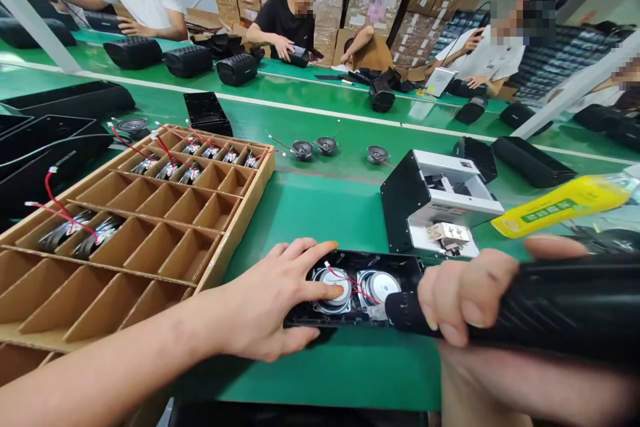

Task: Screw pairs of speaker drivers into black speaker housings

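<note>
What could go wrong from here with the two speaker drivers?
The black cylindrical handheld tool in the right hand has its nose against or close by one round silver-backed driver; a slip might dent it. Thin red wires cross near that nose and could snag. The left hand steadies the rectangular black plastic casing; if its grip eases, the casing might shift.

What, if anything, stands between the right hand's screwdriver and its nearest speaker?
Nothing visible blocks the screwdriver; its tip is at the near edge of the speaker. Red wires lie close by. The left hand reaches onto the other speaker.
</note>
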Motion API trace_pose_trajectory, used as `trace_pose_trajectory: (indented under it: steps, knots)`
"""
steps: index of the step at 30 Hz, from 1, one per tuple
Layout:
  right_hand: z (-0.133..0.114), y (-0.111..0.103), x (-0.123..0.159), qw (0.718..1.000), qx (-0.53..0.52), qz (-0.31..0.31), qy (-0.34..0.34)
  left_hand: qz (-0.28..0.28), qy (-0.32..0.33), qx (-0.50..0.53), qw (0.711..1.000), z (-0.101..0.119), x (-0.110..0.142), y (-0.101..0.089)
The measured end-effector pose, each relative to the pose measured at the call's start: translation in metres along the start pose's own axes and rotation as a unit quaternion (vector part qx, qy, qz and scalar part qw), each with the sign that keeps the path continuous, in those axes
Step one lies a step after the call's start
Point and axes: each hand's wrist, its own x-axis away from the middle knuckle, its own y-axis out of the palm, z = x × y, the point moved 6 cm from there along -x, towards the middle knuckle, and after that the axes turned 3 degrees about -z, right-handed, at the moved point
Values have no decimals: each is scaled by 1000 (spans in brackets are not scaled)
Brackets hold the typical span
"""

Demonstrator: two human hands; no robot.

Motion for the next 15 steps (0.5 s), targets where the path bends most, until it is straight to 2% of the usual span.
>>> trace_pose_trajectory:
  steps: [3,10,15]
  knots:
    - [10,9,-3,999,4,-35,-27,4,7,1,1000,0,1,0]
    - [25,7,-12,998,10,10,57,7,11,-7,1000,0,0,1]
    - [29,-1,-12,998,18,4,58,16,17,-5,1000,0,0,0]
